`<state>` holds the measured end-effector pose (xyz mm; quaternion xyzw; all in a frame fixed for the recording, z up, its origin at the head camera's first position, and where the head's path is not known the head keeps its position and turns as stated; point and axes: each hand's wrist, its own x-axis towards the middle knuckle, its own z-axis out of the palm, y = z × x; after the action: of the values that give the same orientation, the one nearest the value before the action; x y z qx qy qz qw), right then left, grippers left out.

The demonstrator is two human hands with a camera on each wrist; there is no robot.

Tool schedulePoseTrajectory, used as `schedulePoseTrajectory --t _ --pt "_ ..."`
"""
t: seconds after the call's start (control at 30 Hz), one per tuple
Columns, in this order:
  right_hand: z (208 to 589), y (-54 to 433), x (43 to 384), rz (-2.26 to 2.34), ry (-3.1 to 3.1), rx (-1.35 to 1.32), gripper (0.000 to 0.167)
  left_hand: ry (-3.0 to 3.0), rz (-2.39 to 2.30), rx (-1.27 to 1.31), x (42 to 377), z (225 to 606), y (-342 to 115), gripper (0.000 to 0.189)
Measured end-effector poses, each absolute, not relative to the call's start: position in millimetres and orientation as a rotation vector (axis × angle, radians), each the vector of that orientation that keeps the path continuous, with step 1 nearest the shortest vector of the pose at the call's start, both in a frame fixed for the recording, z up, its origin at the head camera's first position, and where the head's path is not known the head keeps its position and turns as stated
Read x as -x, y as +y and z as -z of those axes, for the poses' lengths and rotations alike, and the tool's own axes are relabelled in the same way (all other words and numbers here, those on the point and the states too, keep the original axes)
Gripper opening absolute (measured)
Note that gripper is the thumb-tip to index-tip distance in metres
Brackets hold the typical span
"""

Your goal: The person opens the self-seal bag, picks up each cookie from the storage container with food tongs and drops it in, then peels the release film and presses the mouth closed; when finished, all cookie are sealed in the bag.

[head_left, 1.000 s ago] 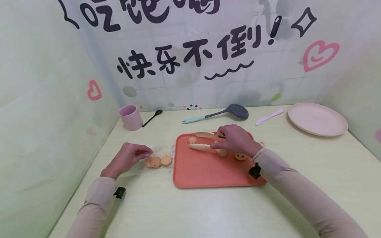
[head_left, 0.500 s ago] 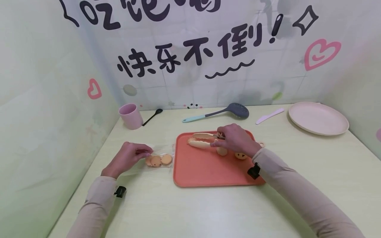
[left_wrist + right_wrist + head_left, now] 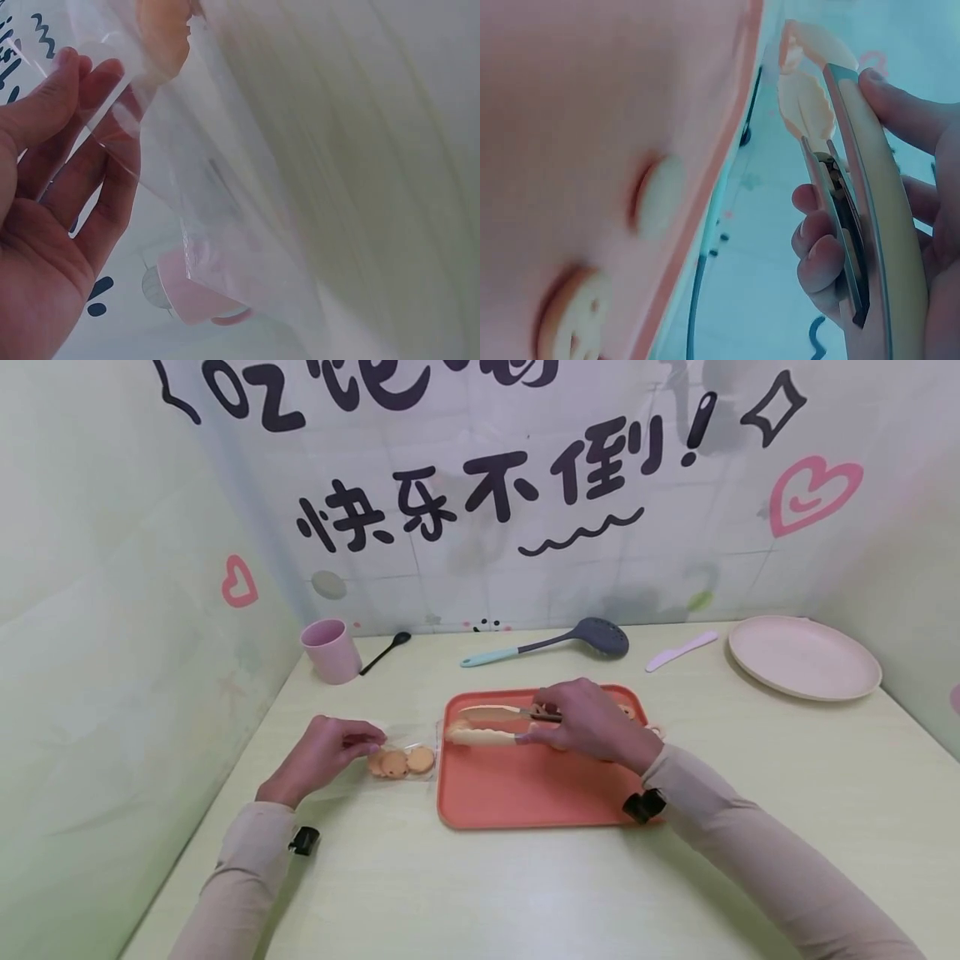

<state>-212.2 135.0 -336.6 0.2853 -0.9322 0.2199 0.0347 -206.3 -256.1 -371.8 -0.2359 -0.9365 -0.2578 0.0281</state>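
My left hand (image 3: pixel 322 756) pinches the edge of a clear plastic bag (image 3: pixel 225 187) at the tray's left. Several round cookies (image 3: pixel 393 765) lie inside the bag. My right hand (image 3: pixel 592 722) grips a pair of cream-tipped tongs (image 3: pixel 487 737), thumb on one arm and fingers curled round the other. At the tong tips, over the left rim of the orange tray (image 3: pixel 525 802), is a small ridged cookie (image 3: pixel 456 729), blurred in the head view. On the tray, a plain cookie (image 3: pixel 660 195) and a button-like cookie (image 3: pixel 577 315) show in the right wrist view.
Along the back of the table stand a pink cup (image 3: pixel 336 652), a black spoon (image 3: pixel 386 653), a slotted spoon (image 3: pixel 600 637) and a lilac knife (image 3: pixel 682 652). A large pink plate (image 3: pixel 802 660) lies at the back right. A printed sheet hangs behind.
The tong tips have closed in on the ridged cookie, which has moved left from its place on the tray to the left rim. My left hand has stayed at the bag.
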Motion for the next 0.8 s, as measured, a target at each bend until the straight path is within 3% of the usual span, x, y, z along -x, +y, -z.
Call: schedulePoseTrajectory --t 0.8 --pt "366.6 60.0 221.3 -0.900 -2.824 -1.062 0.030 -2.873 0.863 0.714 205.9 371.4 -255.1 0.021"
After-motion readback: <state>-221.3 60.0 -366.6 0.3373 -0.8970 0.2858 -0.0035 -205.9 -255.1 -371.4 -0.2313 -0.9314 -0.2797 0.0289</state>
